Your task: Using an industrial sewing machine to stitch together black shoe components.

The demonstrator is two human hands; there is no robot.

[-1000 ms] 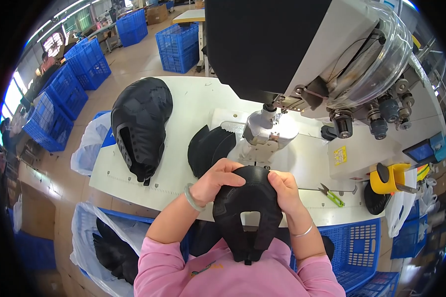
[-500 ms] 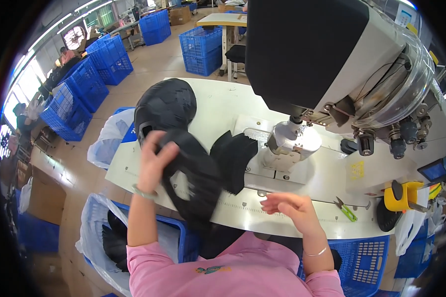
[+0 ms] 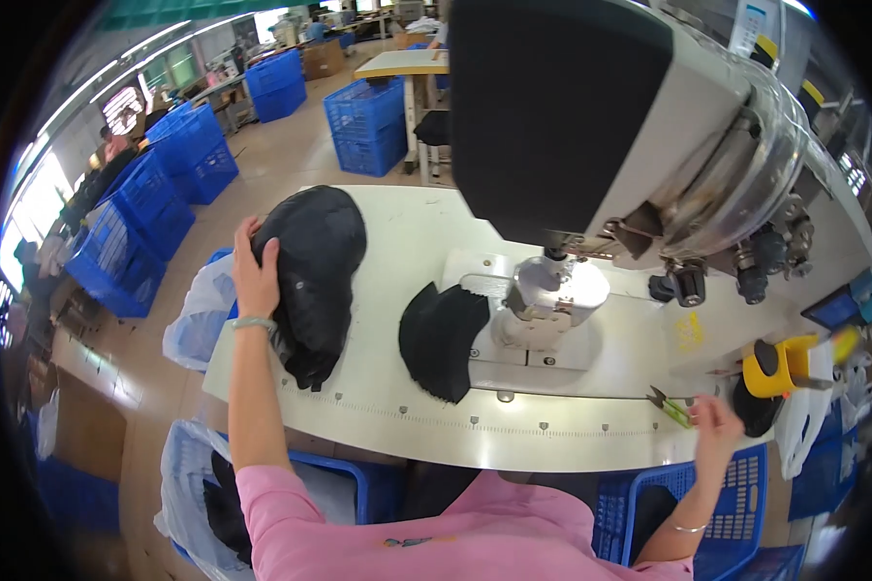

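A bulky pile of black caps (image 3: 320,257) sits on the left part of the white table. My left hand (image 3: 255,276) grips its left edge, thumb on top and fingers partly hidden behind the dark fabric. At the table's right front lie thread snips (image 3: 670,408) with green handles and dark blades. My right hand (image 3: 717,426) is at their handle end, its fingers bent and pinched together there. Between my hands, just left of the sewing machine's post bed (image 3: 543,315), lies a curved black fabric piece (image 3: 441,339) with notched edges.
The large sewing machine head (image 3: 562,116) overhangs the table's far side. A yellow holder (image 3: 773,373) stands at the right. Blue crates (image 3: 358,484) with plastic lining and another blue crate (image 3: 741,494) stand below the front edge. More crates and worktables fill the room behind.
My left hand has carried a black cap left and back onto the pile. My right hand has moved right, from the table's front middle to the snips. The view has shifted slightly.
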